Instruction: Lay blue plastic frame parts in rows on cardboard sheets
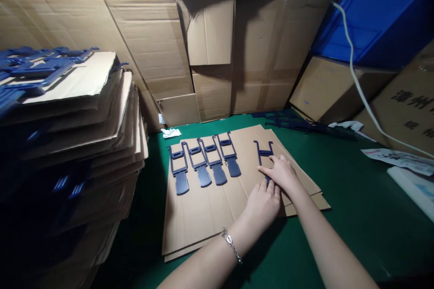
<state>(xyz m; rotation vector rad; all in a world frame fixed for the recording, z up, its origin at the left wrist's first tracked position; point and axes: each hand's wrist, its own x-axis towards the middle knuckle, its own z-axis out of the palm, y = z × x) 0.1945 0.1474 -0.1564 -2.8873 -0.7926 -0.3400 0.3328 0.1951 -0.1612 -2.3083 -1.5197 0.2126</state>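
A dark blue plastic frame (266,153) with two hooked prongs at its top lies on the right half of a flat cardboard sheet (203,216). My right hand (284,173) grips its right side, with the thumb reaching across the frame. Just below, my left hand (263,199) has its fingers closed at the frame's lower end, which the hands mostly hide. To the left, several similar blue frames with ribbed pedal-like plates (205,176) lie in a row on the same sheet. None of those is touched by either hand.
At left rises a tall stack of cardboard sheets (125,117) with blue frames (40,70) on top. More dark parts (288,122) lie at the back of the green table (356,207). Cartons (267,45) wall the back; a white cable (352,58) hangs at right.
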